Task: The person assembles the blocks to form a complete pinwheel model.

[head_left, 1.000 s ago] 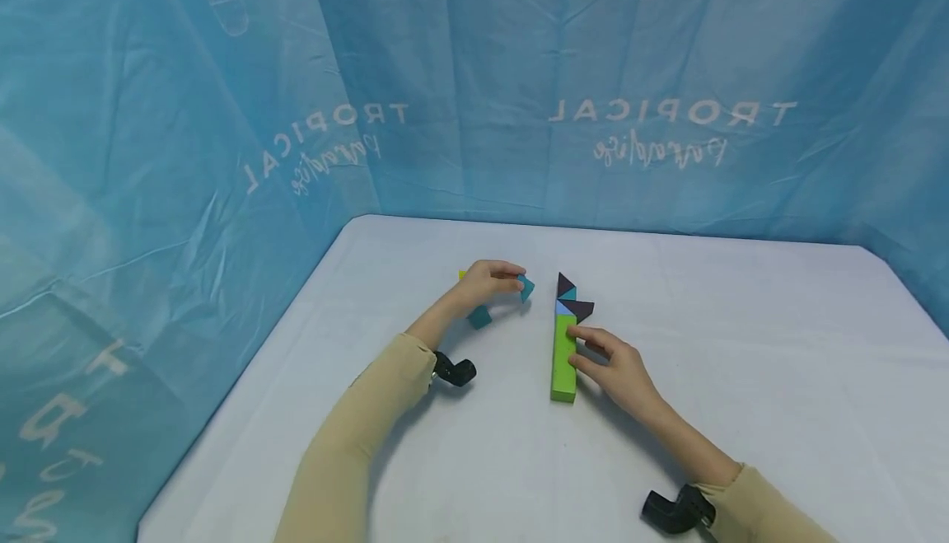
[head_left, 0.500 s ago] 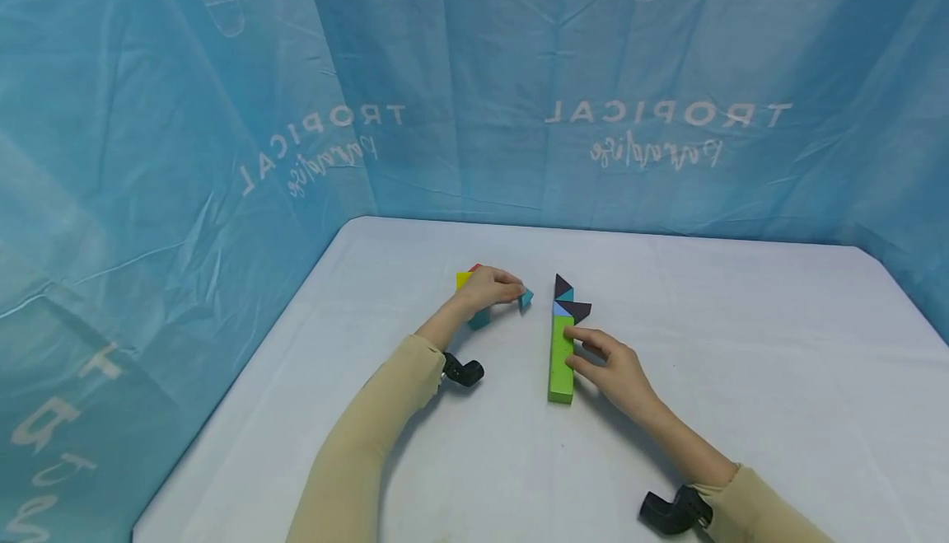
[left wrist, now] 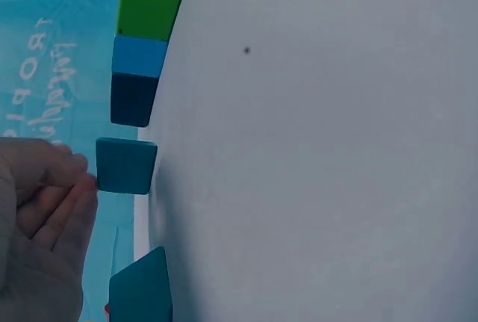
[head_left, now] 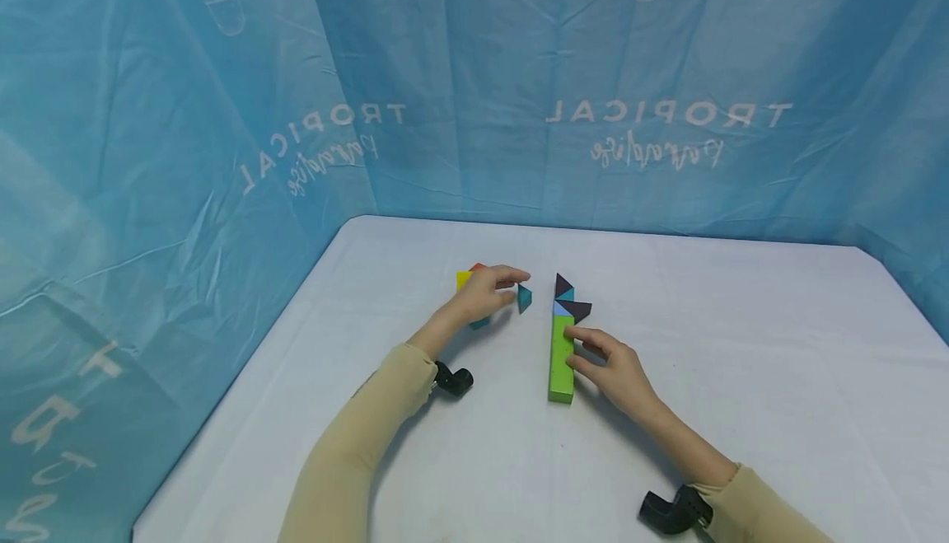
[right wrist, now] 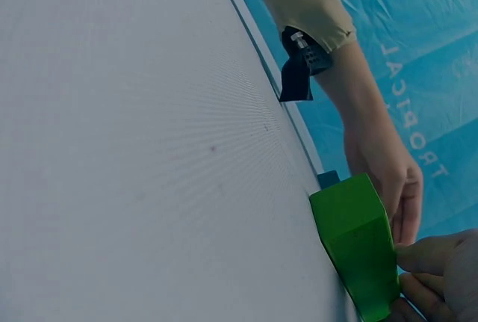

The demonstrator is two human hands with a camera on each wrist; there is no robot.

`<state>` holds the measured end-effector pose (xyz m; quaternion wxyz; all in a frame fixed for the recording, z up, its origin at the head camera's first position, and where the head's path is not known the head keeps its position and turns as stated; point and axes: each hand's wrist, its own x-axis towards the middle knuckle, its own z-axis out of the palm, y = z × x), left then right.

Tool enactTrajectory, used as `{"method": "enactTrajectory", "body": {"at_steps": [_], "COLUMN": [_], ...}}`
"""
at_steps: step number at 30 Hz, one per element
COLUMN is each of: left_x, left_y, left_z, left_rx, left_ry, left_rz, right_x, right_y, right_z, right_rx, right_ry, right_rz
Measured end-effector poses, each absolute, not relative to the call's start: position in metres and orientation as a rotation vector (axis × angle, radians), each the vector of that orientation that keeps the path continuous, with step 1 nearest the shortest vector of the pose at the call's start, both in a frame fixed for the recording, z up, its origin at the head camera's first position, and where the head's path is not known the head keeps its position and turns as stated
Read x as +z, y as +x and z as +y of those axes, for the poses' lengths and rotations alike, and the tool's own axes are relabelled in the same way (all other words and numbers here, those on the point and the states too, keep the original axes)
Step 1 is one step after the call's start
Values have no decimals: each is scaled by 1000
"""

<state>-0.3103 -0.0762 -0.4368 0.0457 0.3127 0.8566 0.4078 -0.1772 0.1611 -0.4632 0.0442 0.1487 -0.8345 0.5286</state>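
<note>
A teal triangular block stands on the table just right of my left hand. The thumb and fingers are parted and a small gap shows beside the block in the head view. In the left wrist view the fingertips are close to that teal block; contact is hard to tell. My right hand touches the right side of a long green block with thumb and fingertips. Beyond its far end lie a light blue piece, dark triangular blocks and a small teal piece, in a row.
Behind and under my left hand sit a yellow block, a red piece and another teal block, partly hidden. A white cloth covers the table. Blue printed curtains hang at the back and left.
My left hand has lowered the teal triangular block to the table, then parted its fingers and drawn slightly left of it. The right hand stays against the green block.
</note>
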Motion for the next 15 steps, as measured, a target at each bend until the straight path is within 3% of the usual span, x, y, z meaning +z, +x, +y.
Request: {"method": "enactTrajectory", "body": {"at_steps": [5, 15], "left_x": [-432, -437], "left_y": [-305, -302], "left_z": [-77, -72], "left_rx": [1027, 940], "left_ry": [1095, 1036], "left_rz": [2646, 2771], "right_x": [-462, -463], "right_y": [-177, -177], "right_z": [162, 160], "right_rx": [1618, 1621], "right_ry": [461, 459], "right_rz": [-2547, -2551]}}
